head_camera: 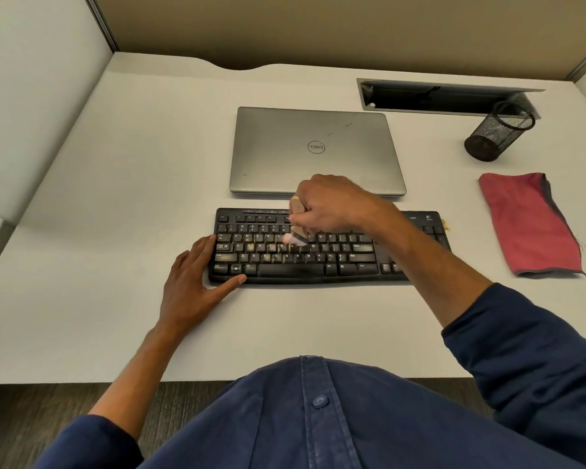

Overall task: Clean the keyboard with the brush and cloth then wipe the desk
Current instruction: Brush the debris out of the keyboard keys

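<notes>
**Brush on the keys, cloth off to the right**

The right hand (329, 206) is closed in a fist around the brush (296, 228), whose pale wooden handle pokes out above and below the fingers. The brush is tilted, and its light bristles touch the middle rows of the keyboard (318, 248), where they look blurred. The right forearm crosses over the right part of the keyboard and hides some keys there.

The left hand (192, 282) holds nothing. It lies flat and spread on the surface (99, 198), fingertips against the keyboard's left edge and the thumb stretched along the near left corner.

The keyboard is black and lies across the middle of the surface, long side toward the person. Pale specks of dirt show among the letter keys on the left half.

Just behind the keyboard lies a closed silver laptop (315, 150), apart from it by a narrow strip of surface. Well to the right, past the keyboard's end, the red cloth (528, 225) lies folded flat, touched by neither hand. Behind the cloth stands a black mesh cup (498, 132), leaning as the wide lens shows it, and just beyond it an open cable slot (430, 96) is set into the surface.

The person wears a dark blue buttoned shirt (318, 418) with the sleeves pushed up.
</notes>
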The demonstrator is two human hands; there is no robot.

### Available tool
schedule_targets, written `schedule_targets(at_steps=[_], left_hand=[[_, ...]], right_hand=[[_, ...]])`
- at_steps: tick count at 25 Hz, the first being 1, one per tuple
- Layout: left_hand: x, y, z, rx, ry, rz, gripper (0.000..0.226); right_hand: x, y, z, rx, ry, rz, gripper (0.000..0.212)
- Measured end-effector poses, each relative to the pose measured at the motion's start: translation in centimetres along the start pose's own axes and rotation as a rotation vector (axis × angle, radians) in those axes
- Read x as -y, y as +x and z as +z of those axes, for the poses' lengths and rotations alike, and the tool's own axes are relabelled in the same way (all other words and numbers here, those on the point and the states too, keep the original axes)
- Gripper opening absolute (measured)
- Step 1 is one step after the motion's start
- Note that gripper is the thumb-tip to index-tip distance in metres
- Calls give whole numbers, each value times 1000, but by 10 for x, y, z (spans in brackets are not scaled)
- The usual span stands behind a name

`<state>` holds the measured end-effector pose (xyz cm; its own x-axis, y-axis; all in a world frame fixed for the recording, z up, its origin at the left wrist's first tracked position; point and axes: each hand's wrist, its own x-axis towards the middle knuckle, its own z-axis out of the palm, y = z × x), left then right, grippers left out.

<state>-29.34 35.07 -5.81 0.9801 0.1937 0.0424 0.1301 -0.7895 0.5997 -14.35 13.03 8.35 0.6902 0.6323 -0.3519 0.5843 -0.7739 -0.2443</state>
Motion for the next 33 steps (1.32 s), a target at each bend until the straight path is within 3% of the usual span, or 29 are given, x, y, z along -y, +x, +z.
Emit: schedule_targets(at_steps=[3, 8, 13, 16, 19, 23, 26, 30, 33], left_hand=[[0, 0, 0, 0, -5, 8, 94], [-1, 0, 0, 3, 0, 0, 95], [-3, 0, -1, -5, -11, 3, 96], [-1, 0, -1, 0, -6, 4, 96], [-2, 0, -1, 4, -3, 3, 96], [-2, -1, -1, -3, -1, 3, 96], [-2, 0, -1, 0, -3, 6, 97], [0, 0, 0, -4, -1, 7, 93], [-1, 0, 0, -7, -5, 17, 92]], right_hand=[[-4, -2, -7, 7, -9, 42, 17], [14, 6, 2, -194, 193, -74, 28], [5, 5, 0, -66, 38, -9, 25], [8, 5, -11, -106, -37, -1, 22], [16, 4, -4, -200, 20, -26, 25], [13, 3, 3, -156, 107, 56, 21], [8, 2, 7, -265, 154, 110, 24], [5, 0, 10, -186, 233, 144, 22], [4, 1, 11, -294, 257, 192, 24]])
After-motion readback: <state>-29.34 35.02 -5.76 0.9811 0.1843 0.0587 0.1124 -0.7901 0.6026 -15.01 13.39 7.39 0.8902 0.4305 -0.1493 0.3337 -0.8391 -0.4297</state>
